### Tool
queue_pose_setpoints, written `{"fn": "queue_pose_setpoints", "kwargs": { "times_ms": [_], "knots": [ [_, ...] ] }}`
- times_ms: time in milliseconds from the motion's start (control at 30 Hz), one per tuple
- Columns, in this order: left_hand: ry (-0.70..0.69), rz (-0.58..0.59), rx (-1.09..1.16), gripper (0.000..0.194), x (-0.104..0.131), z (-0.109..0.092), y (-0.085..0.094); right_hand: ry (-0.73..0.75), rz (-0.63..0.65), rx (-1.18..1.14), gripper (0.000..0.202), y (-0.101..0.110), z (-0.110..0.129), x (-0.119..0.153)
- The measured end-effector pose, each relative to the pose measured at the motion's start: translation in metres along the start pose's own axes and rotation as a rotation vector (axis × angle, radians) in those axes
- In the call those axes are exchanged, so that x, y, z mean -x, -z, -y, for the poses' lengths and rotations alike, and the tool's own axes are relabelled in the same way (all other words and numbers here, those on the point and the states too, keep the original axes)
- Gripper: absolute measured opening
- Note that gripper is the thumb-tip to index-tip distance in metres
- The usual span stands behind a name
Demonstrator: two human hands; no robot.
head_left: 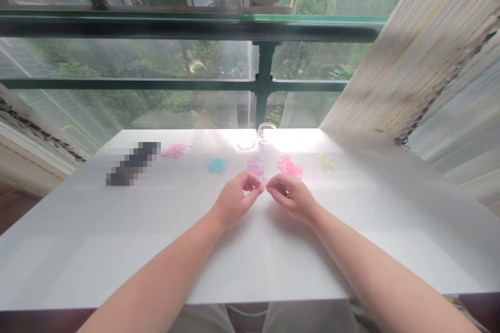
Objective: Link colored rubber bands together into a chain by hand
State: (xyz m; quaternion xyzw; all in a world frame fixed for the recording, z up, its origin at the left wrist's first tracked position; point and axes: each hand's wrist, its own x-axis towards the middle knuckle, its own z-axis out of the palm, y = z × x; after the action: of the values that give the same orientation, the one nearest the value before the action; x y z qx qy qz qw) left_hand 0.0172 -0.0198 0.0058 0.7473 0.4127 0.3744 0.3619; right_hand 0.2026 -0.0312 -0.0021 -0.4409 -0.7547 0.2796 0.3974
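Note:
My left hand (pixel 235 199) and my right hand (pixel 296 199) meet almost fingertip to fingertip above the white table (pixel 242 255). Both are pinched closed; whatever lies between the fingertips is too small to make out. Just beyond them is a loose purple pile (pixel 255 165) of small, thin pieces, perhaps little bands. A bright pink pile (pixel 289 165) lies behind my right hand, and a blue pile (pixel 217 165) sits to the left of the purple one. Farther out are a yellow pile (pixel 325 162) on the right and another pink pile (pixel 175 150) on the left.
At the table's far edge stands a clear round container (pixel 267 134), with a clear round lid-like disc (pixel 246 143) beside it. A dark blurred-out object (pixel 135 164) lies at left. Green window rails (pixel 187 26) and a striped curtain (pixel 375 57) border the table.

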Motion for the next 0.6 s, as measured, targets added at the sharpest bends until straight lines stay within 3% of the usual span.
{"fn": "queue_pose_setpoints", "kwargs": {
  "times_ms": [167,600],
  "knots": [
    [-0.034,0.028,-0.070,0.020,0.0013,-0.0005,-0.0004,-0.002,-0.015,-0.027,0.005,-0.0010,-0.0011,0.0002],
    [-0.025,0.041,-0.084,0.012,0.0012,-0.0004,-0.0008,0.040,-0.018,-0.033,0.005,-0.0018,-0.0027,0.0005]
  ]
}}
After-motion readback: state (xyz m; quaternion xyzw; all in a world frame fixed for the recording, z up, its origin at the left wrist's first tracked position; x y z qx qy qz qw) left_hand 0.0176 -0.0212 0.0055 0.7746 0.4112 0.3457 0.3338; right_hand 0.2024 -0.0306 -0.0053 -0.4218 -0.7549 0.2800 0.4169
